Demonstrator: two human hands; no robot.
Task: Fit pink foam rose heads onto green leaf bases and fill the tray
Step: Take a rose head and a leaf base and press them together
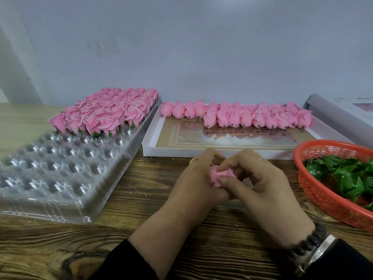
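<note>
A pink foam rose head (pixel 219 174) is pinched between both hands over the wooden table, just in front of the white box. My left hand (pixel 193 184) cups it from the left; my right hand (pixel 260 178) presses it with thumb and fingers from the right. Whether a leaf base is under it is hidden. The clear plastic tray (pixel 60 168) lies at the left, its far rows filled with finished roses (pixel 109 110), its near cups bare. Loose rose heads (pixel 238 116) line the back of the white box (pixel 153 134). Green leaf bases (pixel 347 176) lie in a red basket (pixel 321 190).
A grey wall rises right behind the table. A white box or lid (pixel 343 110) leans at the far right. The red basket stands close to my right wrist. Bare wooden tabletop (pixel 141 199) lies between the tray and my hands.
</note>
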